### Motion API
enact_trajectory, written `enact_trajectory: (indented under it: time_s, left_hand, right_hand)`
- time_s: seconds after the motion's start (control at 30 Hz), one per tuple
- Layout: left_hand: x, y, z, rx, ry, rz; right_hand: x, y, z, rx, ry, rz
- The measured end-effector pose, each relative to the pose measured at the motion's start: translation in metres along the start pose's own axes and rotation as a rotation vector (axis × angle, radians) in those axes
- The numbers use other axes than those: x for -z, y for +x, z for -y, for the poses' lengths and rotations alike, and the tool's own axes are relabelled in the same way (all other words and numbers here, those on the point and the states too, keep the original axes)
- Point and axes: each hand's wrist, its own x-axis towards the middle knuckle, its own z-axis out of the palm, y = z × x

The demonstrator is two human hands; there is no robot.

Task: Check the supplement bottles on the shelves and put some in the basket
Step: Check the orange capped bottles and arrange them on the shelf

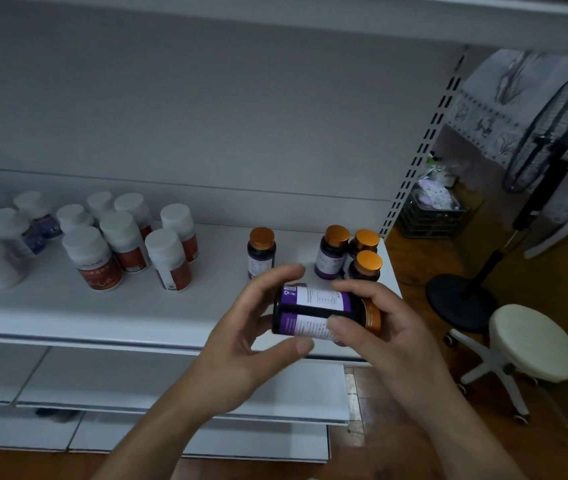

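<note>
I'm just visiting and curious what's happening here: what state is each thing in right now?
Dark bottle with purple label: lying sideways, held in both hands, orange cap on.
Left hand: gripping the bottle's base end.
Right hand: gripping the cap end.
Orange-capped bottles: upright on the shelf, capped.
White-capped bottles: upright, capped.
Standing fan: cannot tell if running.
Stool: unoccupied.

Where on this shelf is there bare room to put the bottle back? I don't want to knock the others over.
The shelf is bare along its front edge and between the red-label bottles and the lone orange-cap bottle. A narrower gap lies between that bottle and the orange-cap trio at the right end. The left end, with the white-cap bottles, is crowded.
</note>
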Motion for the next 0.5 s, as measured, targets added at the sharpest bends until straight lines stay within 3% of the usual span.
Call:
enact_trajectory:
  time_s: [0.27,0.5]
  left_hand:
    - [-0.0048,0.0032,-0.0063,0.097,-0.091,-0.143]
    - [0.0001,0.0006,-0.0035,0.007,-0.095,-0.043]
  right_hand:
    - [0.004,-0.0018,-0.0012,-0.008,-0.006,0.089]
    - [0.0022,0.0014,-0.0026,-0.065,0.051,0.007]
